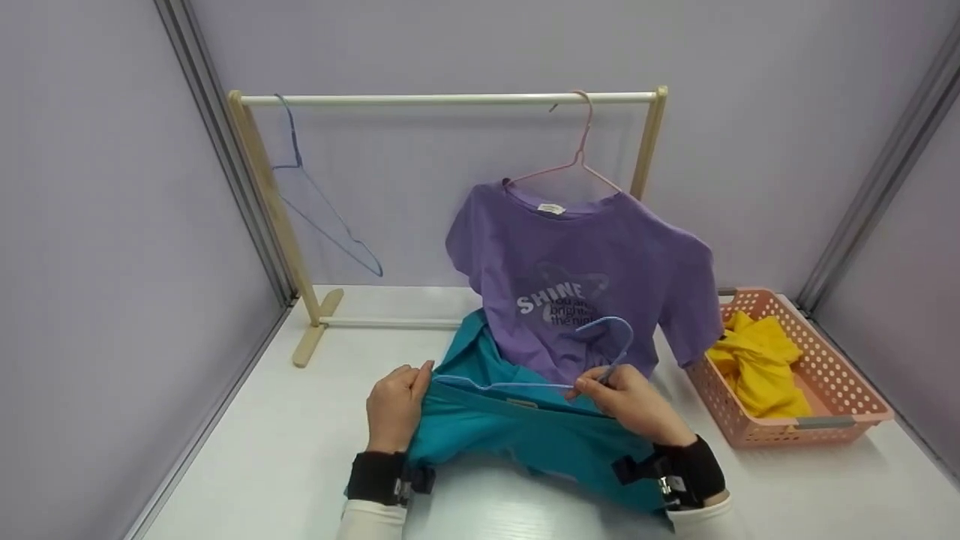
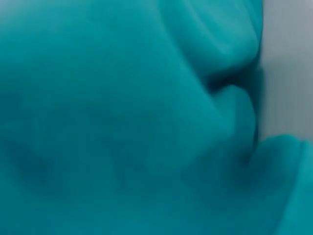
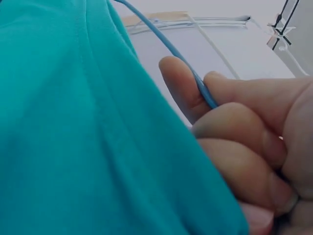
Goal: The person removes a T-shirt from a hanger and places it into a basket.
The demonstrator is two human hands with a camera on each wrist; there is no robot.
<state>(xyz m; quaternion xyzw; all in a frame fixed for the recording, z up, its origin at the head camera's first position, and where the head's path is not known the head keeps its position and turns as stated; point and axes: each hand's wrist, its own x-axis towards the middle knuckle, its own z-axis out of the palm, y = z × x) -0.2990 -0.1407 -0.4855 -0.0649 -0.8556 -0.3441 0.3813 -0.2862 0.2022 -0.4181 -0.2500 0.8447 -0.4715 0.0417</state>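
My right hand [image 1: 626, 397] pinches a blue clothes hanger [image 1: 622, 337] below its hook, thumb and forefinger on the wire in the right wrist view. The hanger's arm stretches left along the neckline of a teal shirt [image 1: 525, 439], its end close to my left thumb. My left hand [image 1: 396, 409] grips the left side of the shirt, fingers curled round the cloth. A small label shows inside the neckline. Teal cloth [image 2: 122, 117] fills most of the left wrist view, hiding the left fingers there. The shirt's lower part spreads toward the rack, behind the hands.
A purple T-shirt [image 1: 585, 255] hangs on a pink hanger [image 1: 582, 150] from the rack's white rail [image 1: 450, 99], just beyond my hands. Another blue hanger [image 1: 330, 217] hangs at the rail's left end. On the right, a pink basket [image 1: 840, 375] holds yellow cloth [image 1: 761, 367].
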